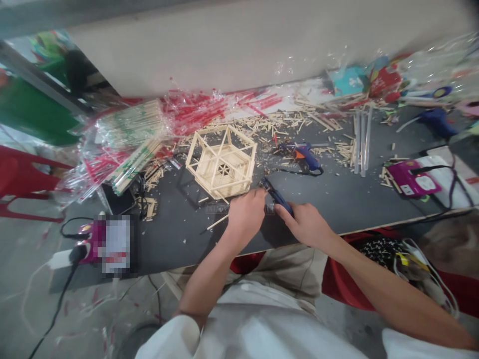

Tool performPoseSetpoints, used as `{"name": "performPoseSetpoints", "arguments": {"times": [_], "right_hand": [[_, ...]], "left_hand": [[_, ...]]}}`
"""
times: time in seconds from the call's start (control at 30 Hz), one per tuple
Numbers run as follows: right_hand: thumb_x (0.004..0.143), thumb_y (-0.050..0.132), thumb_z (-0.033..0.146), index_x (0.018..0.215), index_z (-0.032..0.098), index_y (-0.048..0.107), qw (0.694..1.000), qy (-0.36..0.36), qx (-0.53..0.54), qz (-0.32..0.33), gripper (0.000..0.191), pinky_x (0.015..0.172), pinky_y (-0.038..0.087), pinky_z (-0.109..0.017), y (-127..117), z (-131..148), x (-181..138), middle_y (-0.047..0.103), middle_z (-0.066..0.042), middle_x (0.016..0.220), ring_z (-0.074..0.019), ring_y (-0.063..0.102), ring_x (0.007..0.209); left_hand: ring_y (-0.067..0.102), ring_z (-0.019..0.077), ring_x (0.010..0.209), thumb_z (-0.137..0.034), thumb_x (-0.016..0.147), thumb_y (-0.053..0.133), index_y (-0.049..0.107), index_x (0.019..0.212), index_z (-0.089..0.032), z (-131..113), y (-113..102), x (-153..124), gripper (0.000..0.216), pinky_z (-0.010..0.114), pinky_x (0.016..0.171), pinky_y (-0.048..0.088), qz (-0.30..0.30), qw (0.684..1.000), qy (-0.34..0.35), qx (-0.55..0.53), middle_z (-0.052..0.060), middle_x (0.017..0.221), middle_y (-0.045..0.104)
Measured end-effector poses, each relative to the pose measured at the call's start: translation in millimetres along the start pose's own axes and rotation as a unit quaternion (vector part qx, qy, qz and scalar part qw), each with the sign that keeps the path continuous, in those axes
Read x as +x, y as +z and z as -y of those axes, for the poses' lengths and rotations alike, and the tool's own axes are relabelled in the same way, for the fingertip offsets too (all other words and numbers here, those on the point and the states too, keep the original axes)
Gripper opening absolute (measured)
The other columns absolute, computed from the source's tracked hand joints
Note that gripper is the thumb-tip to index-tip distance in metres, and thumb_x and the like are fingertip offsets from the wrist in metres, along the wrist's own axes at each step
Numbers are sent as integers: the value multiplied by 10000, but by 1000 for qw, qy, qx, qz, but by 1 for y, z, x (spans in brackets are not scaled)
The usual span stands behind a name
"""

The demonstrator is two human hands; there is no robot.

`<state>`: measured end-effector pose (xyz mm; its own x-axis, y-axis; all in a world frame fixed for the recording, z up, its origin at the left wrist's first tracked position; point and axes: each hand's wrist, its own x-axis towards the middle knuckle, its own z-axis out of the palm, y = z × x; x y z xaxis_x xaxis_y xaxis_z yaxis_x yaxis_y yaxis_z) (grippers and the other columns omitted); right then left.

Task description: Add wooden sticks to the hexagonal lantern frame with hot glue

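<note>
My right hand (pixel 309 223) is closed around the dark blue handles of pliers (pixel 279 196), whose jaws point up and left. Close to those jaws, my left hand (pixel 247 212) is closed with its fingers pressed together. A thin wooden stick (pixel 217 222) sticks out from under the left hand toward the lower left, in line with the plier jaws; its middle is hidden by the hand. Just beyond my left hand stands a hexagonal frame (pixel 223 164) built from thin wooden sticks, with stacked layers and an open top.
A blue glue gun (pixel 307 155) lies behind the pliers, another glue gun (pixel 437 123) far right. Clear glue sticks (pixel 362 142), cut stick pieces (pixel 284 119) and bagged sticks (pixel 130 124) cover the back. Purple power boxes (pixel 413 178) with cords sit at both sides.
</note>
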<state>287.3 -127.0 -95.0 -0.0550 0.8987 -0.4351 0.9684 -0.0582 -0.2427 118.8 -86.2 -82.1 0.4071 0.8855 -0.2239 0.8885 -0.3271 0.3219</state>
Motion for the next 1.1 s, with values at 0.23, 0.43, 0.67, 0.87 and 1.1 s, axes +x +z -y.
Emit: {"name": "performPoseSetpoints", "arguments": {"times": [0.23, 0.43, 0.67, 0.87, 1.1], "right_hand": [[1108, 304, 503, 976, 160, 686, 993, 81, -33, -73, 531, 755, 452, -379, -12, -20, 8, 780, -213, 864, -396, 772, 962], [1051, 434, 643, 997, 165, 685, 984, 104, -118, -82, 543, 629, 377, -350, -2, -21, 13, 780, -187, 929, -364, 759, 875], [1027, 456, 665, 1107, 81, 688, 946, 31, -166, -276, 633, 751, 468, -379, 21, -40, 19, 747, -227, 992, -368, 708, 964], [1040, 440, 611, 1382, 9, 589, 937, 3, -160, -311, 708, 949, 503, -500, 33, -59, 25, 696, -298, 1219, -427, 652, 1132], [1031, 526, 491, 1374, 52, 625, 942, -70, -77, -318, 566, 1080, 505, -553, 20, -61, 29, 689, -281, 1323, -425, 623, 1285]], "left_hand": [[785, 268, 1032, -238, 1128, 381, 696, 1306, -238, 5, 0, -7, 362, 327, 780, 557, -27, 999, -18, -18, 86, 1141, 801], [779, 236, 1000, -261, 1128, 413, 719, 1224, -247, 15, -17, -27, 321, 296, 764, 532, -12, 999, 27, -30, 57, 1077, 807], [744, 196, 890, -58, 998, 407, 597, 1421, -217, 48, -70, -55, 490, 292, 762, 538, -52, 992, 107, -41, 35, 1009, 791], [697, 166, 729, -229, 1078, 464, 674, 1146, -191, 73, -110, -45, 224, 273, 714, 498, -89, 991, 89, -36, 33, 892, 779], [746, 187, 845, -270, 1037, 637, 799, 1022, -212, 86, -125, -8, 173, 300, 816, 530, -224, 964, 134, -54, 41, 973, 826]]}}
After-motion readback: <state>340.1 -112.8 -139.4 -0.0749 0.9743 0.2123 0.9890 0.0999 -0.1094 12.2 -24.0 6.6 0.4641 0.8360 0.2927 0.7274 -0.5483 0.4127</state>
